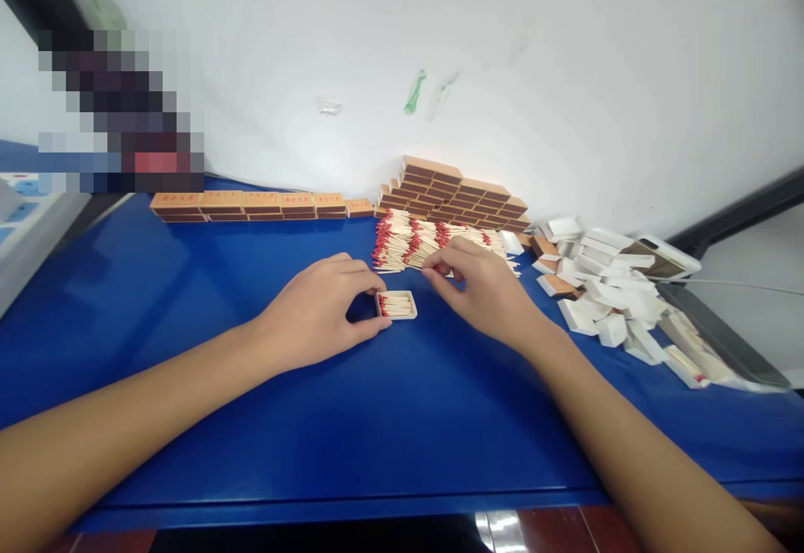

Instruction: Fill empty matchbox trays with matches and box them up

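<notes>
A small white matchbox tray (397, 305) with red-tipped matches in it lies on the blue table (352, 419). My left hand (317, 312) grips the tray's left end between thumb and fingers. My right hand (481, 285) rests just right of the tray, its fingers curled and pinched at the near edge of a loose pile of matches (420, 245); what it pinches is too small to make out.
A stack of closed brown matchboxes (456, 194) stands against the white wall, with a row of more boxes (248, 204) to the left. Several empty white trays (603, 285) lie heaped at the right. A blurred figure is at far left.
</notes>
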Tool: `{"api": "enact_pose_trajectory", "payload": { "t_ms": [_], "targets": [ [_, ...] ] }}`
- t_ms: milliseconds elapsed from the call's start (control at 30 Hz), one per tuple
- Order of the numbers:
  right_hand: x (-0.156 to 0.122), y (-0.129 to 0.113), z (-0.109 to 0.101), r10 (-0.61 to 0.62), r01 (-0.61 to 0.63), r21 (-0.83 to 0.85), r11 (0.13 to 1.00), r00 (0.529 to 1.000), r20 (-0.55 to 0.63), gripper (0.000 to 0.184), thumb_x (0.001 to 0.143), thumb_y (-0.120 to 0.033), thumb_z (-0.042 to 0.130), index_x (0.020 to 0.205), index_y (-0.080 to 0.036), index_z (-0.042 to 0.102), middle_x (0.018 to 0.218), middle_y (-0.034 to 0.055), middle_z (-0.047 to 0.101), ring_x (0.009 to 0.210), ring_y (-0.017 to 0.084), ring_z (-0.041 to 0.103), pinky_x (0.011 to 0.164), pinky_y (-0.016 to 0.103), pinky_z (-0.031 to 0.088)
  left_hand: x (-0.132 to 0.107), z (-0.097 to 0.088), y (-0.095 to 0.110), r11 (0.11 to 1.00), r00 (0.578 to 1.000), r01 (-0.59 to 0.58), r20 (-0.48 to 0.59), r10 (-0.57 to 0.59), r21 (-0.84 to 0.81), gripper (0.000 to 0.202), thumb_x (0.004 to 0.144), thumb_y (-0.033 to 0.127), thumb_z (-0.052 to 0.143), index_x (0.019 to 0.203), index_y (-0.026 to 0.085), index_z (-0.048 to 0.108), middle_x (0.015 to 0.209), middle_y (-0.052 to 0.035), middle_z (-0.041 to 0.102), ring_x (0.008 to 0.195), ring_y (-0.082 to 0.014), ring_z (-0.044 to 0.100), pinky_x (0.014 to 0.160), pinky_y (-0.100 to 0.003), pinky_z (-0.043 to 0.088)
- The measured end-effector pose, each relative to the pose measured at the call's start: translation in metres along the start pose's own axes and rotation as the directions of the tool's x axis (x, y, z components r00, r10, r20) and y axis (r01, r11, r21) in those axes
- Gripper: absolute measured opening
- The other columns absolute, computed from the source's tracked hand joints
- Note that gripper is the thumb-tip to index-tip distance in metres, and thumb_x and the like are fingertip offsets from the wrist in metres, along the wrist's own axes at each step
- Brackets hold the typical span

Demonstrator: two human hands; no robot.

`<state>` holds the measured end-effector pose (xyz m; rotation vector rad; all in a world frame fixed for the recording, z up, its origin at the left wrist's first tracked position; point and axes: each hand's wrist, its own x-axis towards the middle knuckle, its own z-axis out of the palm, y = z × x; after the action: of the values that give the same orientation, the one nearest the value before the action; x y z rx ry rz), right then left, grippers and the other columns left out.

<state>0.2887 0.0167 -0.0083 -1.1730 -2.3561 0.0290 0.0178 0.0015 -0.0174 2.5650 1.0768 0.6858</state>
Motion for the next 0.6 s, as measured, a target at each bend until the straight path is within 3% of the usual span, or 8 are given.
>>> {"api": "enact_pose_trajectory", "payload": {
  "t_ms": [167, 600],
  "targets": [
    [0.002, 0.015, 0.009, 0.09, -0.088, -0.025, 0.996, 0.993, 0.071, 0.007, 0.102, -0.021, 0.065, 0.102, -0.02, 0.072, 0.094, 0.0072, 0.065, 0.082, 0.022, 0.061, 0.073, 0.035, 0.046, 0.0, 0.0, 0.0, 1.0, 1.0, -0.006, 0.005, 0.006, -0.003, 0.024, 0.095, 0.039, 0.078, 0.11, 0.02, 0.076, 0.106, -0.0041, 0.077, 0.108, -0.0261, 0.067, 0.095, -0.041, 0.054],
    [0.006, 0.014, 0.01, 0.168, -0.167, -0.019, 0.986, 0.979, 0.115, 0.011, 0.102, -0.02, 0.063, 0.091, -0.021, 0.064, 0.094, 0.0069, 0.064, 0.081, 0.022, 0.059, 0.071, 0.034, 0.043, 0.001, 0.001, 0.0, 1.0, 1.0, -0.008, 0.013, 0.008, -0.007, 0.024, 0.095, 0.039, 0.078, 0.11, 0.02, 0.076, 0.106, -0.0042, 0.077, 0.107, -0.0264, 0.066, 0.096, -0.043, 0.054]
  ]
}}
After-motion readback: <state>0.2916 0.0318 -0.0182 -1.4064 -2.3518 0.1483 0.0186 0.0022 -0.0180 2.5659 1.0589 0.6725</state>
